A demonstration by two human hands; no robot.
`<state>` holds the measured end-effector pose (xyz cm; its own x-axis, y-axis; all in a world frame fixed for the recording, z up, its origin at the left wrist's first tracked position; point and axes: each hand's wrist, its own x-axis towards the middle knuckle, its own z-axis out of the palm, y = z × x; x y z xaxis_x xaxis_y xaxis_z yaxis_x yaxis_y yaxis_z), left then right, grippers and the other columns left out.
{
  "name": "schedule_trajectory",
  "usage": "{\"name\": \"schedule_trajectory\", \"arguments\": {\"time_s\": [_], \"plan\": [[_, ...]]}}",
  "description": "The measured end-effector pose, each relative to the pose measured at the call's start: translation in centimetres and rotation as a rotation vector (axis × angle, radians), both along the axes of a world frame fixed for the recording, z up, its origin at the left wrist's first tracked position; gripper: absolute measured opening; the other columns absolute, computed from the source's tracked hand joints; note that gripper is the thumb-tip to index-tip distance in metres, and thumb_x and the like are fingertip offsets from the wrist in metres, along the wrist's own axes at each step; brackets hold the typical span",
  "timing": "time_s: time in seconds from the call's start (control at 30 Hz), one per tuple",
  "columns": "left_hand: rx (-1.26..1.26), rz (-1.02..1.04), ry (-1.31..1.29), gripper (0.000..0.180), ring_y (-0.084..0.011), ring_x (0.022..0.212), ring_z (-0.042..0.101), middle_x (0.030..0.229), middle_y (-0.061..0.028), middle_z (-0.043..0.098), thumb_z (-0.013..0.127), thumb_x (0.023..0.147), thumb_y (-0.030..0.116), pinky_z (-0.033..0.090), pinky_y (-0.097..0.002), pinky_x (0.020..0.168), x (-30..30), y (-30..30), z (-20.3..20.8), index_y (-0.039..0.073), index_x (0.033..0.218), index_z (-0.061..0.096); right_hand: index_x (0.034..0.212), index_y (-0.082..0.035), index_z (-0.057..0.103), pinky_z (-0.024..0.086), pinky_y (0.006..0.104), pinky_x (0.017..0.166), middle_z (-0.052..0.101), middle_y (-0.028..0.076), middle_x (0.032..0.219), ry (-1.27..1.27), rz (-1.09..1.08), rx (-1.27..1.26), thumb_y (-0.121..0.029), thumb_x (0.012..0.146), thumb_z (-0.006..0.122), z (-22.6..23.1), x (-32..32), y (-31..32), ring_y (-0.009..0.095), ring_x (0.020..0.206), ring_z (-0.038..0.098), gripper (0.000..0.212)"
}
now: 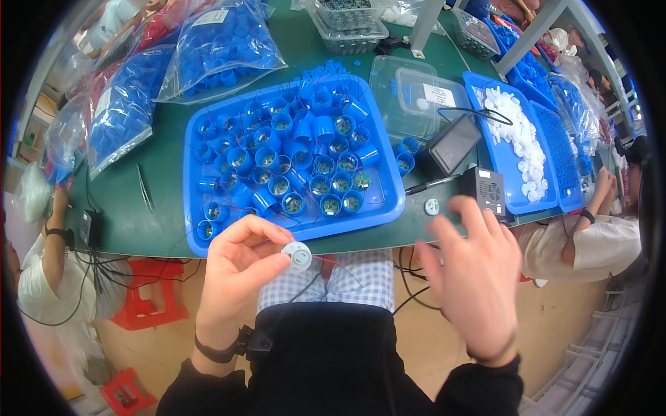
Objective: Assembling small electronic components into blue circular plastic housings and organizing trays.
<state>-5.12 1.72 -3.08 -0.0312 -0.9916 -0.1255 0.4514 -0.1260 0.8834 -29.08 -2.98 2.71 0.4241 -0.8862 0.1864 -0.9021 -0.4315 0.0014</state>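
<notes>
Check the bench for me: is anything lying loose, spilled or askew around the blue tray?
Yes, small things. Two blue cups and a white disc lie loose on the green table, right of the blue tray. Inside it, cups are tipped every way, wires tangled. The left hand holds a white cap; the right hand is empty.

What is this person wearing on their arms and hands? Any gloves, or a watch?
No gloves: both hands are bare. The left hand has a dark band around the wrist, with a small black clip-like piece at its side. The right hand has a thin dark band at its wrist too. Black sleeves cover both forearms up to the wrists.
</notes>
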Motion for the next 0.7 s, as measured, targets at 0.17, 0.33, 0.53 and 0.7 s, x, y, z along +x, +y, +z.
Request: {"name": "schedule_trajectory", "arguments": {"time_s": [0.17, 0.33, 0.53, 0.7], "plan": [[0.003, 0.013, -0.143, 0.014, -0.0161, 0.076, 0.060, 0.083, -0.0082, 0.060, 0.055, 0.076, -0.001, 0.049, -0.0286, 0.069, -1.5, -2.3, 2.0, 0.001, 0.091, 0.054, 0.081, -0.003, 0.063, 0.042, 0.0184, 0.065, 0.059, 0.005, 0.082, 0.431, 0.479, 0.519, 0.004, 0.077, 0.060, 10.3, 5.0, 2.3, 0.010, 0.073, 0.055, 0.009], [-0.113, -0.053, -0.067, 0.018, -0.0152, 0.090, 0.059, 0.096, -0.0090, 0.060, 0.061, 0.080, -0.004, 0.047, -0.0280, 0.080, 0.1, -2.7, 2.0, -0.002, 0.097, 0.055, 0.073, -0.004, 0.060, 0.040, 0.0232, 0.060, 0.056, 0.005, 0.077, 0.335, 0.478, 0.240, -0.002, 0.069, 0.060, 9.4, 5.8, 3.4, 0.013, 0.068, 0.052, 0.005], [-0.159, -0.093, -0.064, 0.019, -0.0164, 0.085, 0.058, 0.093, -0.0099, 0.060, 0.063, 0.073, -0.004, 0.045, -0.0263, 0.078, 0.0, -2.6, 5.4, 0.000, 0.090, 0.055, 0.060, -0.006, 0.055, 0.038, 0.0305, 0.051, 0.052, 0.005, 0.071, 0.271, 0.363, -0.188, -0.011, 0.056, 0.060, 8.8, 6.5, 3.6, 0.017, 0.060, 0.049, 0.009], [-0.334, -0.138, -0.204, 0.021, -0.0169, 0.088, 0.060, 0.093, -0.0134, 0.062, 0.068, 0.072, -0.007, 0.047, -0.0299, 0.081, 1.5, -3.8, 6.9, 0.000, 0.088, 0.056, 0.098, 0.001, 0.055, 0.048, 0.0327, 0.071, 0.060, 0.013, 0.089, -0.640, 0.491, 0.307, -0.012, 0.065, 0.074, 5.1, 4.9, -3.6, 0.027, 0.082, 0.061, 0.040]]}}
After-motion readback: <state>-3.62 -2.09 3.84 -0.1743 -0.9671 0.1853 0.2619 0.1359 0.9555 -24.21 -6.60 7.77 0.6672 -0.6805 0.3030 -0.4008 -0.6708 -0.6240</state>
